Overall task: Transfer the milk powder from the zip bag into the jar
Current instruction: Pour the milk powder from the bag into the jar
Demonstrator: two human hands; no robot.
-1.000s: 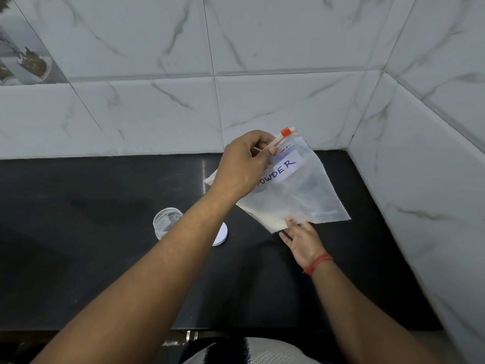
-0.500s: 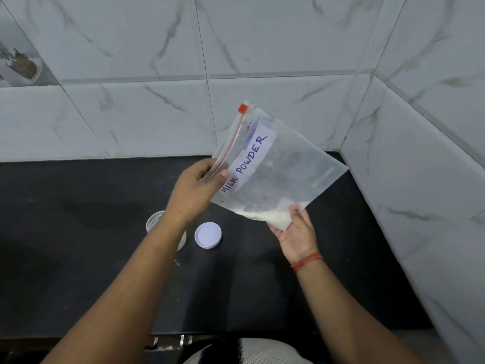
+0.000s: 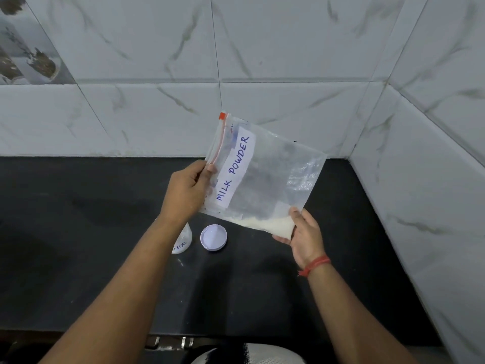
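A clear zip bag [image 3: 273, 174] labelled MILK POWDER is held in the air over the black counter, its red zip edge turned to the left. White powder [image 3: 270, 224] lies along its lowest edge. My left hand [image 3: 186, 193] pinches the bag at the zip edge. My right hand [image 3: 304, 235] holds the bag's lower corner from below. A small clear jar [image 3: 182, 241] stands on the counter, mostly hidden behind my left wrist. Its white lid [image 3: 213, 237] lies flat just right of it.
The black counter [image 3: 78, 258] runs along a white marble-tiled wall [image 3: 157, 114] behind, with a second tiled wall [image 3: 420, 179] closing the right side. The counter's front edge [image 3: 236, 334] is near my body.
The bag was lifted off the counter and turned so the zip edge points left and the powder slid to the bottom. Both hands rose with it, and the lid came into full view.
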